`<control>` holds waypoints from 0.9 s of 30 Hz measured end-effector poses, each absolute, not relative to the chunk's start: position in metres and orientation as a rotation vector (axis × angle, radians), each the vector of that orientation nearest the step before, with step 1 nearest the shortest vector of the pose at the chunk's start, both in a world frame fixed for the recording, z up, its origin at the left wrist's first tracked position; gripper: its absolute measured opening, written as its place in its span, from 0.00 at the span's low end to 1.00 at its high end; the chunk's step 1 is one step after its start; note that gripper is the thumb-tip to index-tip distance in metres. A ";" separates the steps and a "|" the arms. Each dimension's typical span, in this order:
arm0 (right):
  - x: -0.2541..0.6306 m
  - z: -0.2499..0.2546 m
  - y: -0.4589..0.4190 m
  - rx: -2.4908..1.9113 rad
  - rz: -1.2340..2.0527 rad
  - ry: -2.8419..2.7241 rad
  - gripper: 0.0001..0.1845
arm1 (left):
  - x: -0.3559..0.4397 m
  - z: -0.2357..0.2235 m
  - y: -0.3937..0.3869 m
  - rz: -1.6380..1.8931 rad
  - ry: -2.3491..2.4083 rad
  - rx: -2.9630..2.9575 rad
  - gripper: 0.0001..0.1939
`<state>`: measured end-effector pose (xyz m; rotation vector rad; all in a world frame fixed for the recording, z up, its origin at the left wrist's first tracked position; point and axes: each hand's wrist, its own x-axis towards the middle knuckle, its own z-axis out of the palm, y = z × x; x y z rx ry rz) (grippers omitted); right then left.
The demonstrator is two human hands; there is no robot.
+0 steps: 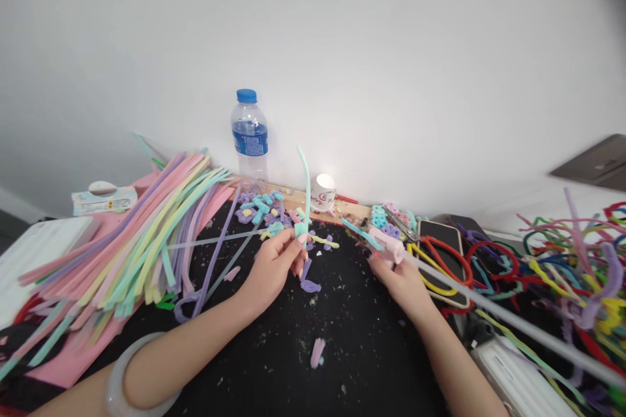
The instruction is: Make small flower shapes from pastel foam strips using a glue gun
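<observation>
My left hand [274, 262] pinches a mint-green pipe cleaner [307, 192] that stands upright above the fingertips, with a small folded part at the thumb. My right hand [402, 283] grips what looks like a pale pink glue gun [386, 245]. A long translucent glue stick [489, 309] runs from its back towards the lower right. A light blue strip [360, 233] shows at its front; whether it is attached I cannot tell. Between and behind the hands lie small blue, purple and yellow fuzzy pieces [264, 208] on a black mat [274, 365].
A pile of pastel pipe cleaners [147, 234] spreads at the left. A water bottle [250, 133] and a paper cup [323, 193] stand by the wall. Scissors [401, 221], a phone [443, 257] and tangled bright pipe cleaners [581, 287] lie at the right.
</observation>
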<state>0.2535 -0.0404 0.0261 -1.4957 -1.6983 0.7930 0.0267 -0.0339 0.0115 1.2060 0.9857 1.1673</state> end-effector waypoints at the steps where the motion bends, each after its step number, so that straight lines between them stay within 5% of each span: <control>1: 0.255 0.028 -0.039 -1.524 0.635 -1.801 0.10 | 0.026 0.011 -0.034 1.171 0.998 1.214 0.14; 10: 0.255 0.021 -0.035 -1.784 -0.016 -2.275 0.28 | 0.026 0.016 -0.034 1.155 1.059 1.235 0.12; 18: 0.296 0.041 -0.032 -2.362 -0.423 -1.718 0.22 | 0.030 0.013 -0.035 1.097 0.976 1.202 0.09; 27: 0.330 0.037 -0.028 -2.543 -0.132 -1.584 0.15 | 0.031 0.007 -0.036 1.102 0.911 1.180 0.10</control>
